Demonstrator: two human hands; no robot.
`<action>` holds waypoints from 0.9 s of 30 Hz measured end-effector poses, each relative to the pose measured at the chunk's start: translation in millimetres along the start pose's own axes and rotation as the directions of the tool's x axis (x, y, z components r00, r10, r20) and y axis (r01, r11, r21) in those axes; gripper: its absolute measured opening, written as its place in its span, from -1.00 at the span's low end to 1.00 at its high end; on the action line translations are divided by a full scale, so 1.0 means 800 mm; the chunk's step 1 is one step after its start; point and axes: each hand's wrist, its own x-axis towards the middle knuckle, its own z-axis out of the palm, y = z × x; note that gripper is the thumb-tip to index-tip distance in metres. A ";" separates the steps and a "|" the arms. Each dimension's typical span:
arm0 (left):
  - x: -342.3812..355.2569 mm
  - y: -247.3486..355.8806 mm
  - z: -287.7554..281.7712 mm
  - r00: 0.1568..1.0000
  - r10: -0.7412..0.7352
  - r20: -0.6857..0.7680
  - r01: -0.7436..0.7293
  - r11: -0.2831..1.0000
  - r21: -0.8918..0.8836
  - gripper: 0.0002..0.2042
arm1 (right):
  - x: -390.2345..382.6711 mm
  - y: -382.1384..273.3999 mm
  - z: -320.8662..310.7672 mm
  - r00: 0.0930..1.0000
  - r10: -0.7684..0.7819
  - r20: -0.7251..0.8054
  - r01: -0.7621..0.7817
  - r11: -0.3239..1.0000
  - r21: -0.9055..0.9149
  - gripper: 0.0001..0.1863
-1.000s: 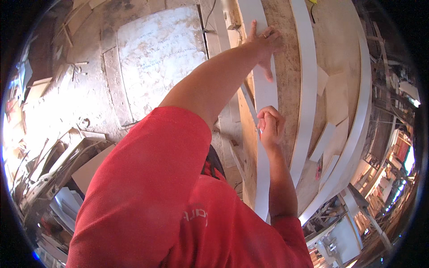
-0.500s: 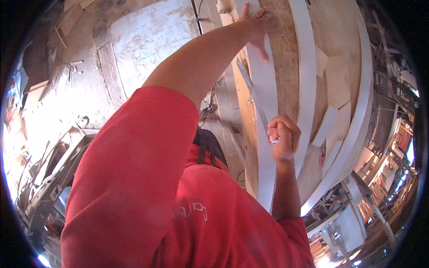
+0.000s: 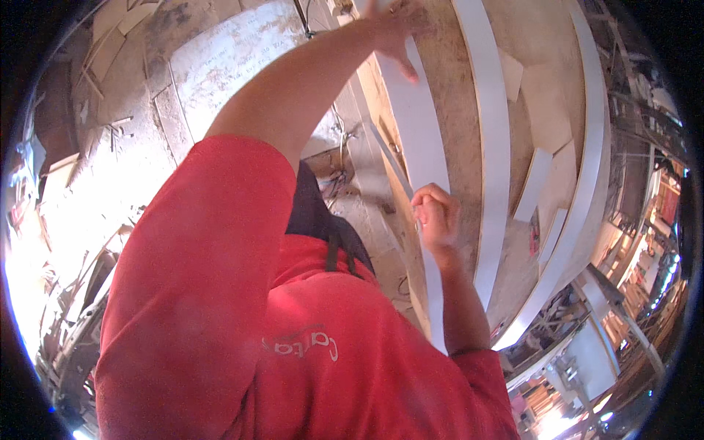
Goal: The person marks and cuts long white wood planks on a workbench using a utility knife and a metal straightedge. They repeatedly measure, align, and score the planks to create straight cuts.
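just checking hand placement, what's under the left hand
The nearest white strip and the brown board beside it run beneath the left hand; whatever lies directly under the palm is covered.

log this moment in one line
left hand: spread over white strip; right hand: closed around thin metal tool; tool: at strip's edge

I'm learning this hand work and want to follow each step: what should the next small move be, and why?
Probably a short, light stroke of the long grey tool along the left edge of the white strip: the right hand grips the tool, which lies alongside that edge, while the left hand is spread over the strip farther up.
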 end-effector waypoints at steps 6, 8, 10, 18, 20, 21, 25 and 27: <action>0.003 0.002 0.002 0.999 -0.008 -0.043 0.008 1.000 0.022 0.48 | -0.030 -0.004 -0.007 0.999 0.029 -0.046 -0.026 0.998 0.056 -0.69; 0.004 0.000 0.003 1.000 -0.017 -0.022 0.017 1.000 0.020 0.47 | -0.032 0.001 -0.008 0.999 0.034 -0.017 -0.033 0.999 0.041 -0.69; 0.007 -0.001 0.004 1.000 -0.005 -0.015 0.006 0.999 0.046 0.46 | -0.041 0.006 -0.010 0.997 0.080 0.008 -0.080 0.997 0.024 -0.69; 0.015 -0.011 0.011 1.000 0.011 -0.023 -0.009 0.998 0.056 0.42 | -0.081 0.047 -0.027 0.995 0.084 -0.059 -0.080 0.995 0.057 -0.70; 0.019 -0.013 0.007 1.000 -0.003 -0.011 0.004 0.998 0.066 0.42 | -0.088 0.048 -0.035 0.992 0.123 -0.039 -0.119 0.989 0.091 -0.70; 0.019 -0.011 0.003 0.998 0.053 -0.037 -0.049 0.995 0.090 0.42 | -0.092 0.043 -0.043 0.996 0.061 -0.064 -0.051 0.988 0.146 -0.70; 0.000 0.057 0.019 0.980 0.115 -0.165 -0.090 0.985 0.147 0.43 | -0.117 0.021 -0.059 0.996 0.017 -0.086 0.010 0.954 0.298 -0.69; -0.020 0.143 0.052 0.958 0.063 -0.279 -0.053 0.998 0.044 0.40 | -0.122 0.020 -0.056 0.996 0.060 -0.073 -0.042 0.974 0.224 -0.70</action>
